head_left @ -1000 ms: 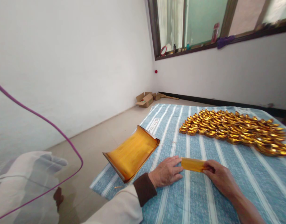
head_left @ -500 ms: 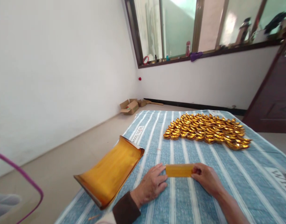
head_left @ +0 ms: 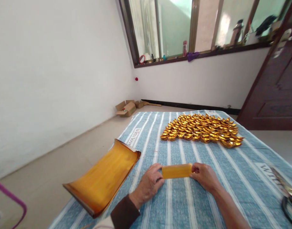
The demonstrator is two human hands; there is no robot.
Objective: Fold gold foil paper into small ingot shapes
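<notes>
Across the last second, the right hand's [head_left: 205, 176] fingers have resettled at the end of a folded gold paper strip [head_left: 177, 171], and the strip now slants slightly, its right end a touch higher. Both hands remain on it, so this reads as an adjustment of the hold. The view has also swung to the right, bringing in scissors [head_left: 289, 194] and a dark red door [head_left: 274, 86].

Nearest are the person's bare hands, over a table draped in a blue and white striped cloth [head_left: 176, 206]. Left hand [head_left: 148, 183], in a dark cuff, grips the strip's left end, fingertips at its corners. Thumb and fingers of the right hand pinch the opposite end. The strip spans the gap between them, its middle uncovered; whether it is raised off the cloth cannot be told. The scissors, blurred and partly cut off, lie toward the table's right edge.

To the left, a stack of gold paper sheets [head_left: 103, 178] with upcurled ends lies along the table's left edge, well apart from the strip. Beyond the hands, toward the far right corner, shiny gold paper ingots [head_left: 200, 128] sit in packed rows.

Past the table's far left corner, an open cardboard box [head_left: 128, 109] rests on the floor; behind everything, a window [head_left: 174, 28] is set in a white wall.
</notes>
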